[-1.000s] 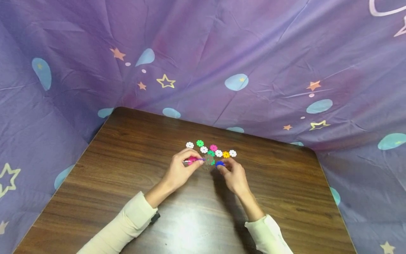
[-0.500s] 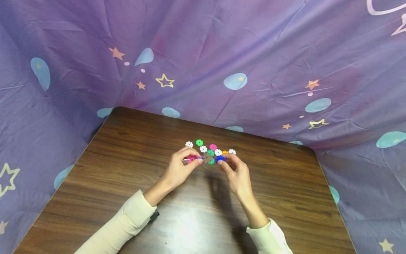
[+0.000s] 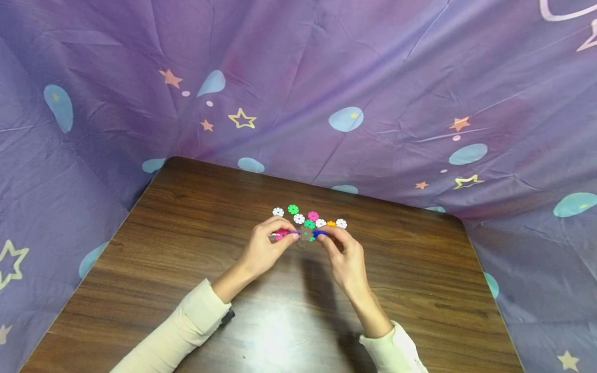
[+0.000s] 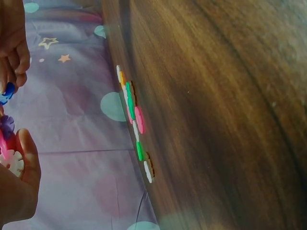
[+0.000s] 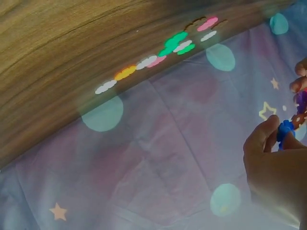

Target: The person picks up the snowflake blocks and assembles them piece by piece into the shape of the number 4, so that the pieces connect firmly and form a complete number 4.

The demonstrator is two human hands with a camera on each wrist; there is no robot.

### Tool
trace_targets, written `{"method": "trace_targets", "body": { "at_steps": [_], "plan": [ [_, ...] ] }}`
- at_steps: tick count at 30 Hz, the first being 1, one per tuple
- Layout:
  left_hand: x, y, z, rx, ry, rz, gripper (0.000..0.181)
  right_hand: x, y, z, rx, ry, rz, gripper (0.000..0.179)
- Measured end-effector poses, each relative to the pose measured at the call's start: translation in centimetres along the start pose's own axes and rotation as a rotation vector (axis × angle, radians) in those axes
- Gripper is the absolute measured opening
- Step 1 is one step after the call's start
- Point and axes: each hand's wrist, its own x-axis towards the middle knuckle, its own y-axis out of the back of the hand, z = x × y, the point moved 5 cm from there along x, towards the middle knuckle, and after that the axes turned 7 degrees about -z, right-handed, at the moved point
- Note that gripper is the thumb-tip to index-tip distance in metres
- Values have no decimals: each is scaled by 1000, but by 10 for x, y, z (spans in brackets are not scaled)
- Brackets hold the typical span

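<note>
Between the thumb and fingers of my left hand is a group of notched, flower-shaped plastic discs. A white disc, a pink disc and a purple disc show there in the left wrist view. A brown disc lies beside the purple one, seemingly joined to it. My right hand pinches a blue disc, held nearly edge-on close to the brown disc. Whether blue and brown touch, I cannot tell. Both hands are raised above the table.
Loose discs lie flat on the wooden table beyond the hands: several white discs, a bright green disc, a pink one and an orange disc. A patterned purple cloth hangs behind the table.
My right hand has lifted and brought the blue disc leftward, closer to the brown one, turning it from face-on to nearly edge-on. The left hand has stayed nearly still.
</note>
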Motion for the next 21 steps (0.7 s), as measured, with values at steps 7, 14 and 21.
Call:
{"method": "trace_targets", "body": {
  "at_steps": [7, 14, 21],
  "plan": [
    [0, 1, 1, 10, -13, 1, 7, 1, -2, -5, -89, 104, 27, 20],
    [2, 1, 2, 25, 10, -14, 7, 1, -1, -5, -79, 115, 80, 19],
    [4, 1, 3, 9, 18, -25, 5, 3, -1, -6, -82, 150, 116, 12]
  ]
}}
